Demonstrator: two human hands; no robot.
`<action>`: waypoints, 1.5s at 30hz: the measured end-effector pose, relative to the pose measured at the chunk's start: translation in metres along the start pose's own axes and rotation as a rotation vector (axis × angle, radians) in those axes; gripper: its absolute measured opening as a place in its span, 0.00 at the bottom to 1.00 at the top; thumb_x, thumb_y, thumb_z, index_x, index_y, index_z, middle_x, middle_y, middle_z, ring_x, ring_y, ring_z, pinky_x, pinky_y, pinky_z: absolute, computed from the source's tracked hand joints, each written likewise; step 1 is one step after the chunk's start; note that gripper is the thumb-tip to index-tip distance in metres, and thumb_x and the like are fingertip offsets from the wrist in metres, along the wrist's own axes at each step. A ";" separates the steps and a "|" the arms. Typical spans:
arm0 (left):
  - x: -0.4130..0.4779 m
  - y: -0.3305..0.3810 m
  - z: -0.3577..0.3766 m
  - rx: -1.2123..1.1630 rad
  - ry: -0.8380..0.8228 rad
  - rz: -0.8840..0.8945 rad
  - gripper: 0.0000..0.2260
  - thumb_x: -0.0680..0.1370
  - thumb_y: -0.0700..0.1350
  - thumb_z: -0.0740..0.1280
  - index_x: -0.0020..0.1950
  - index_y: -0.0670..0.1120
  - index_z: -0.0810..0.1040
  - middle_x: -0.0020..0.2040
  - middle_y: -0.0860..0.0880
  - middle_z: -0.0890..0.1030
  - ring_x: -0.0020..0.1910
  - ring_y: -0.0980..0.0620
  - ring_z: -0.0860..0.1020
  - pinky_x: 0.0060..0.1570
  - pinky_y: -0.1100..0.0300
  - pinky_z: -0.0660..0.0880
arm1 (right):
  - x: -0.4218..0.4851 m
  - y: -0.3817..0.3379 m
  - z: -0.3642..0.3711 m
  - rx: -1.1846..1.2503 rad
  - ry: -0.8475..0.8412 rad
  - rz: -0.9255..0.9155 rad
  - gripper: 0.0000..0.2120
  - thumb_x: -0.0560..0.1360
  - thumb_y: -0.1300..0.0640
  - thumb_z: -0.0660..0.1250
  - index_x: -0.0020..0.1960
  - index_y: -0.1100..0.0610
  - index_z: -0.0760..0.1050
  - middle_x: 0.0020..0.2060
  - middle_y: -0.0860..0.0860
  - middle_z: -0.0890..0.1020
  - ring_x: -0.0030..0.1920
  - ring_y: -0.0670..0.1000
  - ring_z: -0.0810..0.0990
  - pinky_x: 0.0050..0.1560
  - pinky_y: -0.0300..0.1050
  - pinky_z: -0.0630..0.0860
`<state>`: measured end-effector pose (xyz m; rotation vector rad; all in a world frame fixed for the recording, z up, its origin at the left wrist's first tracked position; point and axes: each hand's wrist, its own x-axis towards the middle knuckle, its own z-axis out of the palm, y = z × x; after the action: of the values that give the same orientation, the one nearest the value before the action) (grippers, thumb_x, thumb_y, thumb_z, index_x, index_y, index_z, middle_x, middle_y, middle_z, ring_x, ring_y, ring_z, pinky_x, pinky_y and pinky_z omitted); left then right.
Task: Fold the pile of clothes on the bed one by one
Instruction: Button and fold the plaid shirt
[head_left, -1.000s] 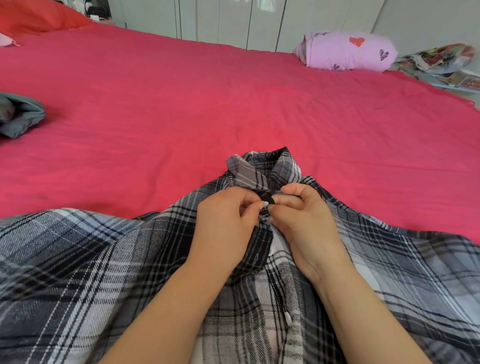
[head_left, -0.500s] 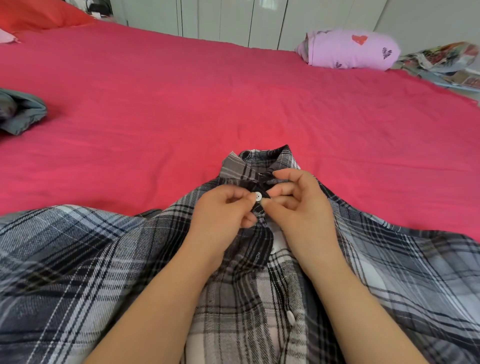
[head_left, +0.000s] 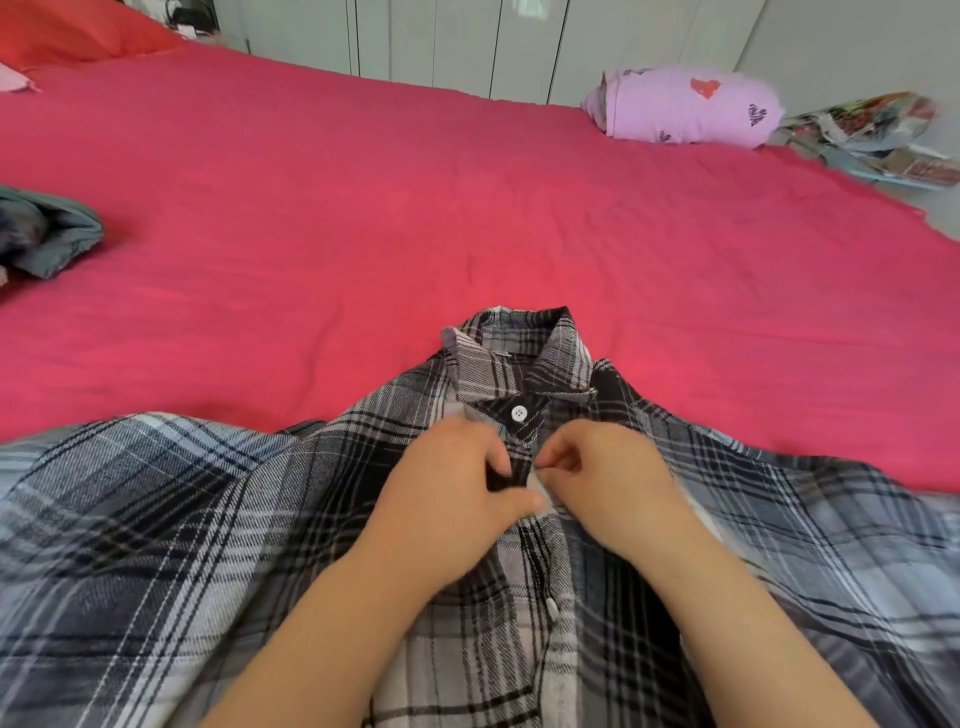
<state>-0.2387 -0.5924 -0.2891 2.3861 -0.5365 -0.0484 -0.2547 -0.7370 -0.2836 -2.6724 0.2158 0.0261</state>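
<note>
A black, grey and white plaid shirt (head_left: 171, 525) lies spread face up on the red bed (head_left: 415, 208), collar pointing away from me. Its top white button (head_left: 519, 413) is fastened below the collar. My left hand (head_left: 457, 493) pinches the left edge of the shirt's front placket just below that button. Across the placket, my right hand (head_left: 602, 473) pinches the right edge with curled fingers. A second button (head_left: 551, 605) shows lower down between my forearms.
A grey crumpled garment (head_left: 47, 236) lies at the bed's left edge. A lilac folded garment with heart prints (head_left: 685, 106) sits at the far right corner, beside a colourful printed bundle (head_left: 878, 135). White wardrobe doors (head_left: 467, 47) stand behind the bed.
The top button went through its hole and now sits fastened. Both hands slid down the placket toward me, away from the collar.
</note>
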 end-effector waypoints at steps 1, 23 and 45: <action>-0.003 0.001 0.000 0.064 -0.027 0.021 0.16 0.69 0.58 0.71 0.50 0.51 0.74 0.50 0.56 0.72 0.52 0.57 0.70 0.51 0.63 0.66 | -0.004 -0.001 -0.001 0.012 -0.013 -0.017 0.03 0.73 0.55 0.68 0.43 0.48 0.76 0.39 0.43 0.78 0.42 0.45 0.76 0.40 0.36 0.68; -0.020 -0.003 0.009 -0.380 0.284 -0.135 0.07 0.73 0.44 0.70 0.36 0.54 0.81 0.36 0.62 0.79 0.43 0.66 0.76 0.41 0.80 0.65 | -0.035 0.006 0.021 0.595 0.129 0.044 0.06 0.69 0.57 0.73 0.35 0.50 0.78 0.30 0.44 0.79 0.32 0.40 0.75 0.37 0.32 0.70; -0.020 0.009 0.004 -0.471 0.288 -0.149 0.12 0.72 0.45 0.70 0.33 0.60 0.77 0.33 0.64 0.79 0.42 0.73 0.75 0.40 0.82 0.65 | -0.035 -0.003 0.007 0.750 0.048 0.037 0.04 0.68 0.59 0.74 0.36 0.53 0.80 0.29 0.47 0.80 0.32 0.43 0.77 0.38 0.37 0.74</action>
<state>-0.2607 -0.5931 -0.2888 1.9234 -0.1832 0.0925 -0.2886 -0.7261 -0.2864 -1.9233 0.2333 -0.0906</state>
